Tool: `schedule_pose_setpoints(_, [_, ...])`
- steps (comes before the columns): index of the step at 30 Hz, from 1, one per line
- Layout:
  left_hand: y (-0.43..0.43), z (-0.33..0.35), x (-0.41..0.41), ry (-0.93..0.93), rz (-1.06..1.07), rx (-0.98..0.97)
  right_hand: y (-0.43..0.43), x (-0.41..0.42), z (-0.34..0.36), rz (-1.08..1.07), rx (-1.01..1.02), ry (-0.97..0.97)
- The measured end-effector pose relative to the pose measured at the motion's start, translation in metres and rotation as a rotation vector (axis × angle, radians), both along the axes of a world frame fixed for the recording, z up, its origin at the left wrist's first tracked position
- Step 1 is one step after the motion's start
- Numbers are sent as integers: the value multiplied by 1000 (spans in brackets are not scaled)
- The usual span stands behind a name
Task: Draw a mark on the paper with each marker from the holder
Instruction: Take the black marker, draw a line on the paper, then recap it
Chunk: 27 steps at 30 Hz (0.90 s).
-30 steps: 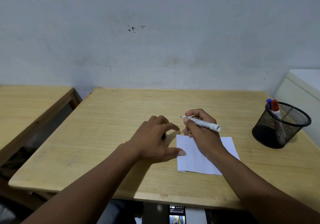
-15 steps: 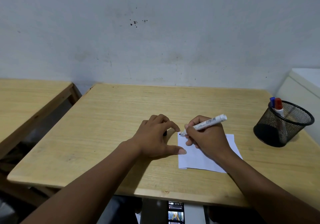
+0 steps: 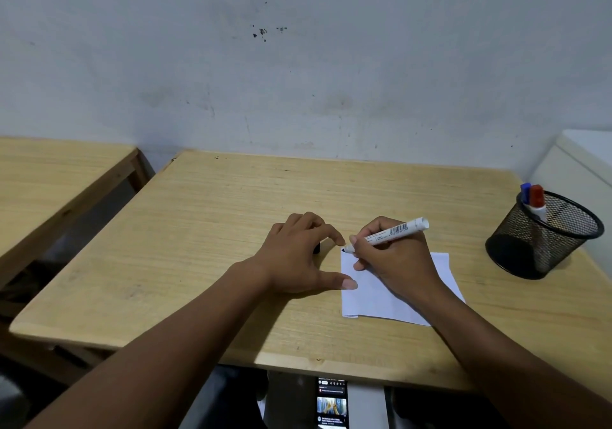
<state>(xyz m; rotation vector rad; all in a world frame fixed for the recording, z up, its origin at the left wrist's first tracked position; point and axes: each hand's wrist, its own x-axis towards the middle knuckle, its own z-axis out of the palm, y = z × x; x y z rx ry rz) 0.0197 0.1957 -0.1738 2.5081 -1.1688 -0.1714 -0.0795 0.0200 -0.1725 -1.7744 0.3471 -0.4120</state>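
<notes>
A white sheet of paper (image 3: 374, 296) lies on the wooden table (image 3: 231, 203). My right hand (image 3: 394, 263) grips an uncapped white marker (image 3: 394, 231), its dark tip touching the paper's far left corner. My left hand (image 3: 298, 256) rests on the table just left of the paper, thumb at the paper's edge, fingers curled over a small black cap (image 3: 317, 248) that is mostly hidden. At the right stands a black mesh holder (image 3: 543, 239) with a red-capped marker (image 3: 536, 198) and a blue-capped marker (image 3: 525, 191) upright in it.
A second wooden table (image 3: 49, 180) stands to the left across a gap. A white cabinet (image 3: 579, 160) sits behind the holder at the right. A lit phone (image 3: 332, 402) shows below the table's near edge. The grey wall is close behind.
My right hand turned the marker over and lowered it, from tip raised off the paper to tip on the paper's corner. My left hand stayed put.
</notes>
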Motion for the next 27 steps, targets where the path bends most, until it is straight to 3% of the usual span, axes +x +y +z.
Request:
schedule_pose_setpoints(13, [1,4,-2,31,12,7,-4,3,1,10,91,17])
schedule_pose_setpoints(19, [7,20,8,183,39,-123,-12,5,24,-158,455,-37])
schedule_pose_setpoints(23, [7,26,20,138,45,-124,-26,6,60,-149,556,-100])
schedule_pose_setpoints(25, [-1,36,23,182,80,-225,-40,3,82,-64,546,-104])
schedule_pose_setpoints(27, [-18,52,22,378,144,-495,-57,-6,104,17,554,-71])
